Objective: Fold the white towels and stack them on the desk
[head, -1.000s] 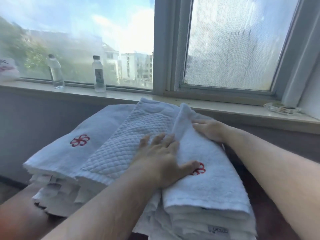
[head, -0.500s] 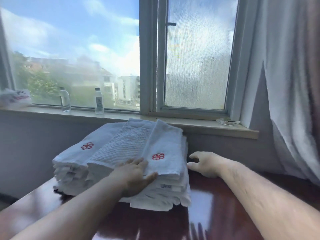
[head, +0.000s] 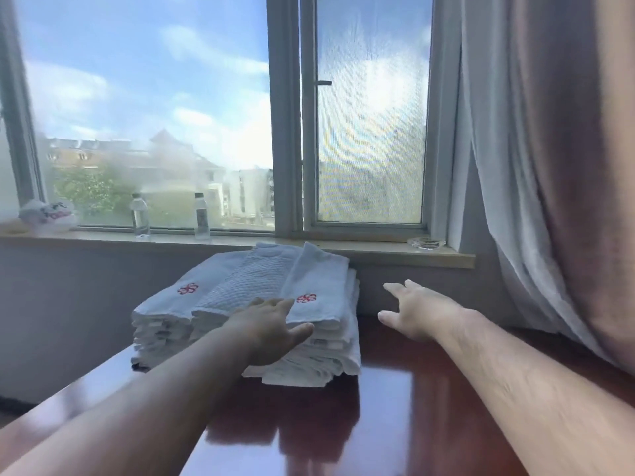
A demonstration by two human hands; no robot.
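Note:
A stack of folded white towels [head: 247,304] stands on the glossy dark red desk [head: 395,407], close to the wall under the window. Three folded towels lie side by side on top: one with a red flower mark [head: 188,288] at the left, a quilted one [head: 247,280] in the middle, another with a red mark [head: 319,283] at the right. My left hand [head: 268,329] rests flat on the front edge of the stack, fingers straight, thumb spread to the right. My right hand [head: 417,312] hovers open to the right of the stack, touching nothing.
A window sill [head: 343,249] runs behind the desk with two water bottles [head: 202,216], a white bag [head: 48,214] at the left and a glass ashtray [head: 426,242] at the right. A curtain [head: 549,166] hangs at the right, down to the desk's edge.
The view has pulled back from the stack. My right hand has come off the right-hand towel and now hangs in the air beside it. My left hand slid to the stack's front edge.

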